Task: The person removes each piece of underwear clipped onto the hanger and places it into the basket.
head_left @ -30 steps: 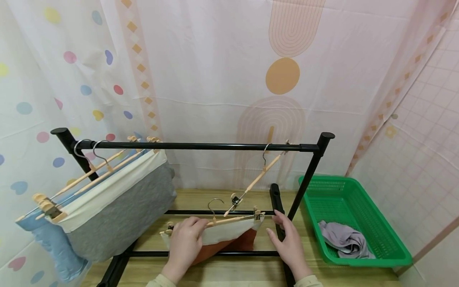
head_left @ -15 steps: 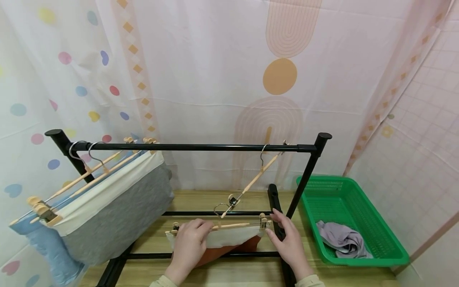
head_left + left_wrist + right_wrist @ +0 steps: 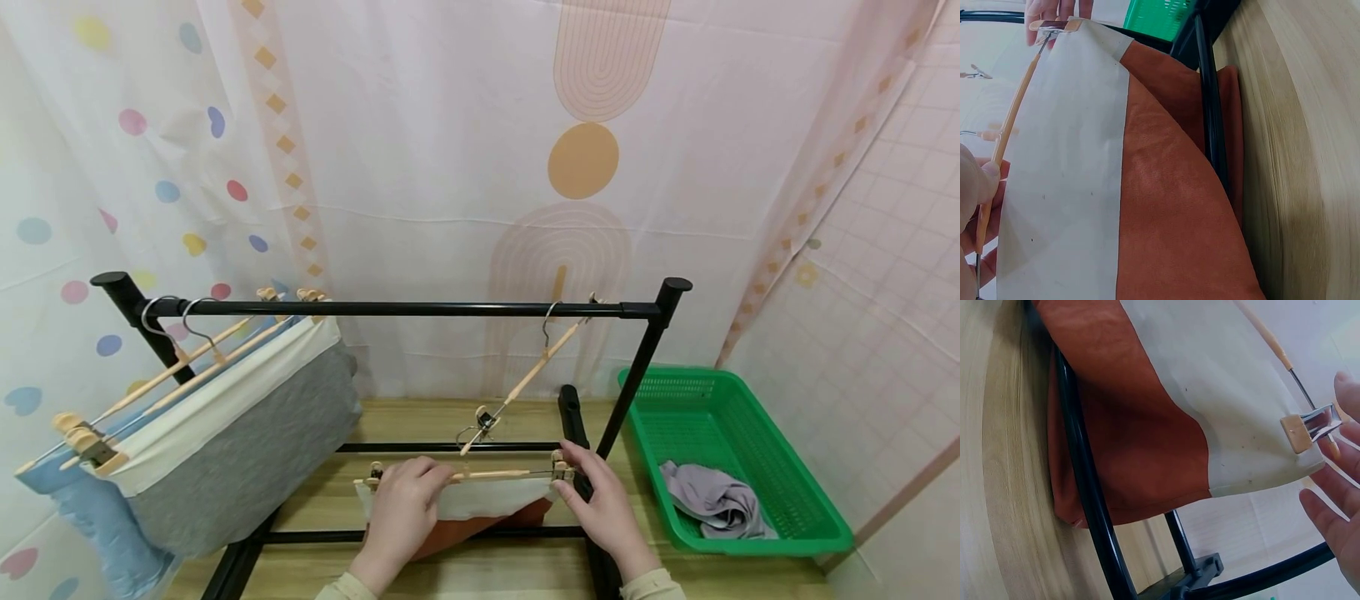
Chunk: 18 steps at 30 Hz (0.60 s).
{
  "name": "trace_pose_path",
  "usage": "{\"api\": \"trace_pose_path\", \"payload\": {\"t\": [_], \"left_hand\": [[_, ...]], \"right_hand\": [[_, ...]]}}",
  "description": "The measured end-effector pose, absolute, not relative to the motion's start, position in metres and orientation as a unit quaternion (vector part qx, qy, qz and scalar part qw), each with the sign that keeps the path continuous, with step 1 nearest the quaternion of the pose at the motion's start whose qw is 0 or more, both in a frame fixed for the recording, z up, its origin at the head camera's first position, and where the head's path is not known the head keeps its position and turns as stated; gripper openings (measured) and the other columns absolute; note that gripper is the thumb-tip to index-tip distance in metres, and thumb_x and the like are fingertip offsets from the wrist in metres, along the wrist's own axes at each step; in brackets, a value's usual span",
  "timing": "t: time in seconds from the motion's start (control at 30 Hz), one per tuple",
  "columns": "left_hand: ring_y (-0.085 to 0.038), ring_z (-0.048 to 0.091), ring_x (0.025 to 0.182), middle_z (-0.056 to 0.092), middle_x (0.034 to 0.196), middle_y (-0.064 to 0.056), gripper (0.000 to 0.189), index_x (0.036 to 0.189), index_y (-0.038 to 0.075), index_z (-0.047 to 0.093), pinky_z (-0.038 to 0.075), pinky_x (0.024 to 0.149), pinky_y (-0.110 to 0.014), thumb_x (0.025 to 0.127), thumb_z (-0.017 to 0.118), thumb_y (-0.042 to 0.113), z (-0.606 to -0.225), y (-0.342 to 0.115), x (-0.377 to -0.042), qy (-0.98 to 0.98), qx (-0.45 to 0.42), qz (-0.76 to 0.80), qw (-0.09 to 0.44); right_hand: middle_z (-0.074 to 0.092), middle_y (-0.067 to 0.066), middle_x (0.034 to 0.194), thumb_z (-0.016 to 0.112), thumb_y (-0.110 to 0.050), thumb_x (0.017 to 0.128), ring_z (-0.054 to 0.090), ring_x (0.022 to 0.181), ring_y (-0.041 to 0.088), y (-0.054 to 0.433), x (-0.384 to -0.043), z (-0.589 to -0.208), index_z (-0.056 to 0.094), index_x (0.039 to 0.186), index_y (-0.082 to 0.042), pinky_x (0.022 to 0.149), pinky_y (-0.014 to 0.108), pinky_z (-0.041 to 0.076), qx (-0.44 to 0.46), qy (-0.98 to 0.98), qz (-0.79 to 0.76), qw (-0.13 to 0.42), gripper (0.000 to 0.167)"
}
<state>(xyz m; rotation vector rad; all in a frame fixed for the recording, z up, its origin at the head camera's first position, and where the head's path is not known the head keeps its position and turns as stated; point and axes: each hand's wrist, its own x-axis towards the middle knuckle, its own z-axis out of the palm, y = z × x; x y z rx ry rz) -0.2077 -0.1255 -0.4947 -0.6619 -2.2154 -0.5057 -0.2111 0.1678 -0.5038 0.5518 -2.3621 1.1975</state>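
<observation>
Pale patterned curtain [image 3: 435,150] ahead, wood-topped bench [image 3: 427,417] below, and we're right among the lower bars of my black rack [image 3: 405,309]! My left hand [image 3: 405,510] has its fingers curled round the slim hanger [image 3: 491,475], well gripped. Over to my right hand [image 3: 603,500]: fingers spread about the right clip [image 3: 1297,433], thumb apart; whether they touch it, I can't tell. Slung from that hanger, below the top rail, is the rust-and-cream cloth [image 3: 1172,206], its lower part crossed by the front lower bar [image 3: 307,537].

How will it handle? Light, I'd judge, soft and limp, nothing fragile, though a trailing hem could snag on that bar. The hanger looks stiff and smooth, so it may roll in the fingers; best hold is mid-bar near the hook, with a steadying touch at the clip end.

Now the count! Four hangers: one in hand, one bare hanger [image 3: 536,367], two loaded hangers [image 3: 202,351]. Four cloths: this one, the grey-and-cream cloth [image 3: 255,450], the blue cloth [image 3: 127,517], and the lilac cloth [image 3: 716,500] inside one green basket [image 3: 772,547].
</observation>
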Motion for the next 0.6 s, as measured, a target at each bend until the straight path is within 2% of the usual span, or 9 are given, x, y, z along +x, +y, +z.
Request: {"api": "trace_pose_path", "payload": {"t": [0.17, 0.3, 0.4, 0.6], "left_hand": [[-0.019, 0.065, 0.078, 0.067, 0.084, 0.003, 0.021, 0.089, 0.017, 0.075, 0.05, 0.069, -0.044, 0.075, 0.077, 0.002, -0.4944, -0.1229, -0.208, -0.865, -0.26, -0.199, 0.38], [-0.018, 0.065, 0.076, 0.066, 0.084, 0.004, 0.02, 0.089, 0.017, 0.076, 0.05, 0.068, -0.044, 0.075, 0.078, 0.003, -0.4942, -0.1222, -0.2071, -0.864, -0.261, -0.202, 0.38], [-0.017, 0.064, 0.075, 0.066, 0.084, 0.005, 0.019, 0.089, 0.017, 0.076, 0.05, 0.068, -0.044, 0.076, 0.077, 0.004, -0.4947, -0.1221, -0.2064, -0.862, -0.263, -0.202, 0.384], [-0.018, 0.064, 0.074, 0.066, 0.083, 0.004, 0.022, 0.09, 0.016, 0.076, 0.049, 0.067, -0.044, 0.073, 0.078, 0.001, -0.495, -0.1219, -0.2057, -0.857, -0.269, -0.201, 0.391]], "right_hand": [[0.064, 0.004, 0.125, 0.073, -0.011, 0.089, 0.062, 0.105, 0.021, 0.1671, -0.2099, -0.5017, 0.059, 0.136, -0.011, 0.086, 0.049, 0.052, 0.188, -0.857, 0.438, 0.197, 0.048], [0.065, 0.001, 0.119, 0.071, -0.008, 0.091, 0.062, 0.102, 0.016, 0.1672, -0.2102, -0.5007, 0.062, 0.131, -0.012, 0.085, 0.046, 0.052, 0.181, -0.854, 0.447, 0.195, 0.042], [0.065, -0.002, 0.112, 0.071, -0.006, 0.09, 0.062, 0.096, 0.013, 0.1674, -0.2106, -0.5008, 0.065, 0.126, -0.011, 0.082, 0.041, 0.053, 0.184, -0.852, 0.443, 0.21, 0.037], [0.066, -0.004, 0.105, 0.071, -0.002, 0.088, 0.062, 0.088, 0.011, 0.1676, -0.2109, -0.5008, 0.068, 0.116, -0.007, 0.075, 0.038, 0.054, 0.198, -0.845, 0.435, 0.239, 0.029]]}}
